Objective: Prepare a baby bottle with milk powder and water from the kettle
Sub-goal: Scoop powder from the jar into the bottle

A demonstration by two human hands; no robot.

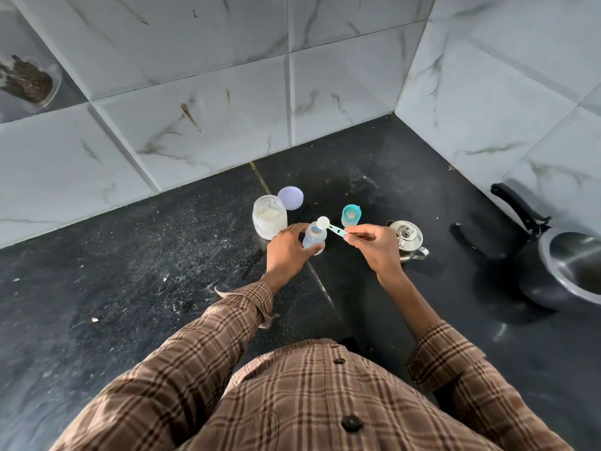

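A small clear baby bottle (314,238) stands open on the dark counter, and my left hand (287,252) grips its side. My right hand (374,244) pinches the handle of a teal measuring scoop (331,227). The scoop's white bowl, heaped with powder, sits just over the bottle's mouth. Left of the bottle stands an open glass jar of milk powder (269,220), with its lilac lid (290,197) lying behind it. The bottle's teal cap and teat (351,215) stands behind my right hand. A small steel kettle (407,238) is partly hidden by my right hand.
A black pressure cooker (562,268) with a long handle stands at the right edge of the dark stone counter (146,271). Marble-look tiled walls (211,109) meet in a corner behind the objects. A jar of dark contents (29,81) sits on a shelf at upper left.
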